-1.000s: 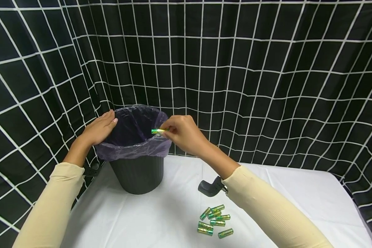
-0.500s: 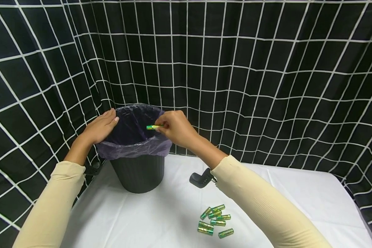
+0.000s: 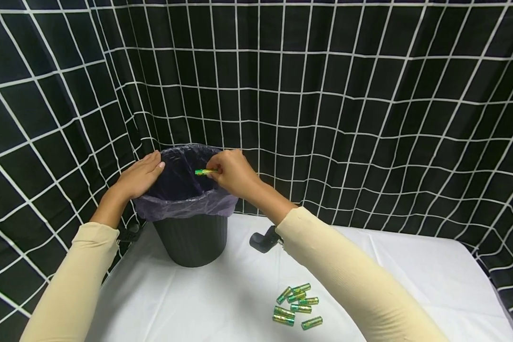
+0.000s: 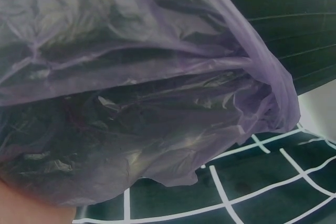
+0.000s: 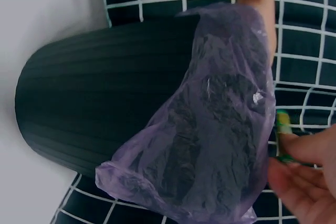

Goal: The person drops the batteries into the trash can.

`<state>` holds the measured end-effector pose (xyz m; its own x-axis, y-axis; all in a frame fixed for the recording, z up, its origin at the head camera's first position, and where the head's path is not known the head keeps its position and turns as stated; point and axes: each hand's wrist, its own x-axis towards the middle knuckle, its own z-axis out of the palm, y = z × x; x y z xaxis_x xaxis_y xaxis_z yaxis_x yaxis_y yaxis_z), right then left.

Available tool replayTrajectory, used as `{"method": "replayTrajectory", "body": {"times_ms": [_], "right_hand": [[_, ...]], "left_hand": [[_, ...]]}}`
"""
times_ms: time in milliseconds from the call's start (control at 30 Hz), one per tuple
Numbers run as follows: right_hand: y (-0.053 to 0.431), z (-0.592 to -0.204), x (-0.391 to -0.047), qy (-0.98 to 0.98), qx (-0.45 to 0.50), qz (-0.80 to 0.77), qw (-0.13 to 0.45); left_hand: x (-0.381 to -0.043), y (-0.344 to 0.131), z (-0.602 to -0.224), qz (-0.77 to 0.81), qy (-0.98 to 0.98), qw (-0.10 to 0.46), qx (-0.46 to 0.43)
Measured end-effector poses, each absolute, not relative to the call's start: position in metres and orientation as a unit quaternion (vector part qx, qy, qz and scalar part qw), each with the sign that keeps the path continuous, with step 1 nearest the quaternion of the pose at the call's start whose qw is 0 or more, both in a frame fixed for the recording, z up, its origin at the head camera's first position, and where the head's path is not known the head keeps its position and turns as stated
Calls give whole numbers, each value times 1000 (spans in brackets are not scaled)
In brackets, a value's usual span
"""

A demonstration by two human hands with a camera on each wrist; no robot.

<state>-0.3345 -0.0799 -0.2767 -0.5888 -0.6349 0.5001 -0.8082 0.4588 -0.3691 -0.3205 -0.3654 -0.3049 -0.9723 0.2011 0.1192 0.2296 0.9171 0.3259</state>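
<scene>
A right hand (image 3: 235, 174) pinching a green-and-gold battery (image 3: 201, 172) moves farther left over the lined bin (image 3: 192, 242), carrying it from near the right edge a second ago to well inside the mouth, and slightly higher in the head view. The gap to the left hand (image 3: 141, 176) narrows, and the back of the right hand now covers more of the rim's far right side. The cream right sleeve (image 3: 337, 261) follows, while the black fitting (image 3: 262, 242) at that wrist shifts toward the bin, away from the loose batteries (image 3: 300, 308).
</scene>
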Motion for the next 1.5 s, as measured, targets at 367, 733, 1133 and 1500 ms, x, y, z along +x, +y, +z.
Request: {"method": "replayTrajectory", "body": {"times_ms": [367,733,1133,1500], "right_hand": [[-74,-275,-333,-846,427,273,161],[-44,-276,-314,-826,459,280,171],[-18,-288,-292,-830,451,250,212],[10,-312,-271,-829,440,275,208]], "left_hand": [[-322,-361,-300,-170,-978,41,-113],[-323,-358,-298,-175,-977,43,-114],[-325,-358,-300,-175,-977,45,-116],[-319,-363,-303,-181,-976,40,-112]]}}
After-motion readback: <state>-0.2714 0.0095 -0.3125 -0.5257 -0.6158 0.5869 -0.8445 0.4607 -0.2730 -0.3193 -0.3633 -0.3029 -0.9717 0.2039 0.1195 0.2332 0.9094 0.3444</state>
